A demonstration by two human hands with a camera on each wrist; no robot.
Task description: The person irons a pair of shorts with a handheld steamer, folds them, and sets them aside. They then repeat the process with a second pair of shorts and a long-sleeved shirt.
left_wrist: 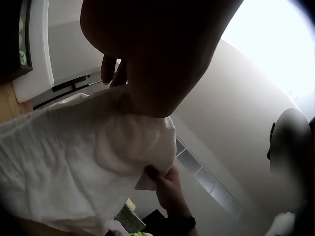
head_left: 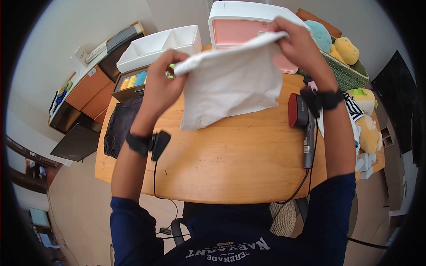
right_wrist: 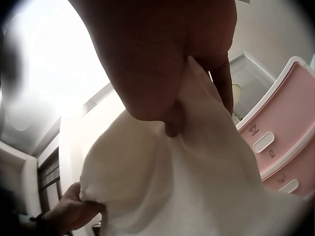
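Observation:
A white garment [head_left: 235,84] hangs spread between both hands above the wooden table [head_left: 230,159]. Its upper edge looks gathered like an elastic waistband in the left wrist view. At the garment's upper left corner, my left hand [head_left: 164,84] pinches the edge between thumb and fingers. My right hand [head_left: 299,46] holds the upper right corner, slightly higher, with its thumb pressed on the fabric in the right wrist view. The cloth [right_wrist: 142,167] falls in loose folds below the grip, its lower edge slanting down to the left in the head view.
A grey handheld appliance [head_left: 306,133] with a red head and a cord lies at the right. Dark folded clothing [head_left: 122,126] and a small drawer box [head_left: 128,88] sit left. Behind stand a white divided bin [head_left: 177,42], a pink-fronted drawer unit [head_left: 235,31] and a green basket [head_left: 348,73] with plush toys.

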